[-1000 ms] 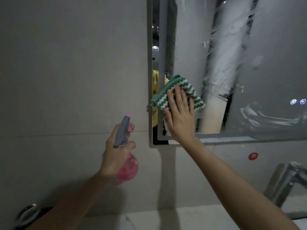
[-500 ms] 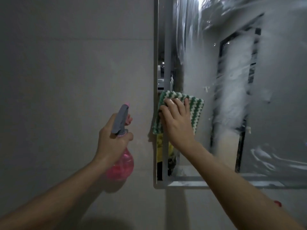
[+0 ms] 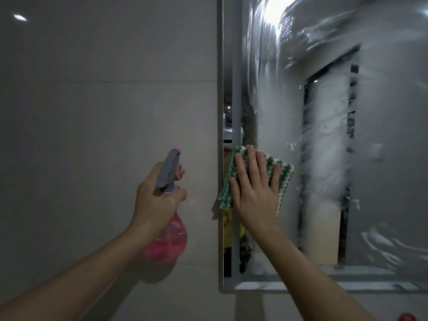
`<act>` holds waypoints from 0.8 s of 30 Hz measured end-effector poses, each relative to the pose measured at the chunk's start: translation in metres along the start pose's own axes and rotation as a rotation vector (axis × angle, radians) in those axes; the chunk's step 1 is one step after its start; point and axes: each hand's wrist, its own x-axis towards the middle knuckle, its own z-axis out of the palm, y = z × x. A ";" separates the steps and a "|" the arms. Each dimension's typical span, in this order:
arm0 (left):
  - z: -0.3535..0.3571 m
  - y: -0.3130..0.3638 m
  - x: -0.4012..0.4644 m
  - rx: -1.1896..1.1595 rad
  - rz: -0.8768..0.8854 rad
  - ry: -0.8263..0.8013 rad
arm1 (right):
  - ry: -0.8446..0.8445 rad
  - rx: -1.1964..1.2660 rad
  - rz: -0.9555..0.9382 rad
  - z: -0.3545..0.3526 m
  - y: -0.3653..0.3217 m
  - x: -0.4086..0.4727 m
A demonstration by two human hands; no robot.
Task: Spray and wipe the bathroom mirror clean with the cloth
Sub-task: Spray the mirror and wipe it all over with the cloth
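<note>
The mirror [image 3: 324,135] fills the right half of the view, smeared with white foam streaks and wet swirls. My right hand [image 3: 254,195] lies flat with straight fingers on a green-and-white zigzag cloth [image 3: 286,179], pressing it against the glass near the mirror's left edge. My left hand [image 3: 157,200] grips the neck of a pink spray bottle [image 3: 169,244] with a grey trigger head, held upright in front of the wall, left of the mirror.
A plain grey tiled wall [image 3: 104,112] covers the left half. The mirror's lower frame edge [image 3: 301,286] runs across at the bottom right. A small red object [image 3: 407,317] peeks in at the bottom right corner.
The view has tilted up, so the tap and basin have dropped out of sight. My right hand has slid the cloth up along the mirror's left edge; the bottle stays in my left hand.
</note>
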 end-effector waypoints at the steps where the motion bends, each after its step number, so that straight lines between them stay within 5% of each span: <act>1: 0.002 -0.001 -0.001 -0.005 -0.003 -0.002 | -0.022 -0.009 -0.011 0.000 0.000 -0.005; 24: 0.044 -0.121 -0.143 -0.084 -0.325 -0.058 | -0.198 0.028 -0.292 -0.011 -0.001 -0.194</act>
